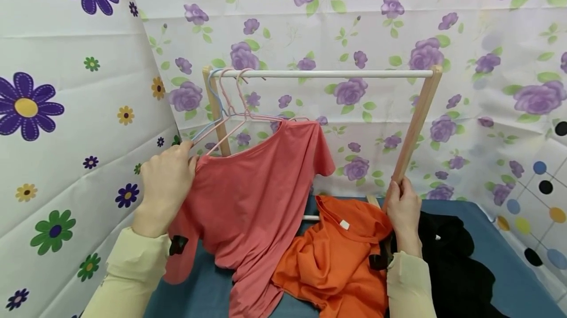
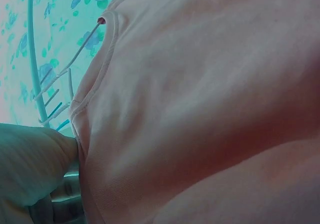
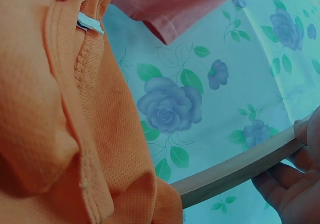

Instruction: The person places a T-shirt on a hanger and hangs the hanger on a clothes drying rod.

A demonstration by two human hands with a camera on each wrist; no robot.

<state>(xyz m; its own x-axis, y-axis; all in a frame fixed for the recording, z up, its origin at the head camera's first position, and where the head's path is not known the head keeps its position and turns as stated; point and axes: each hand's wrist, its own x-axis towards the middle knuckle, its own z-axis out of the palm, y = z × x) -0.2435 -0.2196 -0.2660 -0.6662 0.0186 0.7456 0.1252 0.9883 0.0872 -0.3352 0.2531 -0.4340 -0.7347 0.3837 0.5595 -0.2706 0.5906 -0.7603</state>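
Note:
A coral T-shirt (image 1: 252, 185) hangs on a pink hanger (image 1: 241, 96) at the left end of a clothes rack's white rail (image 1: 336, 74). My left hand (image 1: 166, 180) pinches the shirt's shoulder near the hanger's end; in the left wrist view the thumb presses the fabric beside the neckline. Another pink hanger and a blue hanger (image 1: 214, 91) hang on the rail beside it. My right hand (image 1: 404, 205) grips the rack's right wooden post (image 1: 412, 131) low down, and its fingers wrap the post in the right wrist view.
An orange shirt (image 1: 336, 259) with a white tag lies crumpled at the rack's base, over part of the lower white bar. Black clothing (image 1: 456, 269) lies to its right on the blue table surface (image 1: 509, 264). Flower-printed sheets (image 1: 283, 22) stand behind and at the left.

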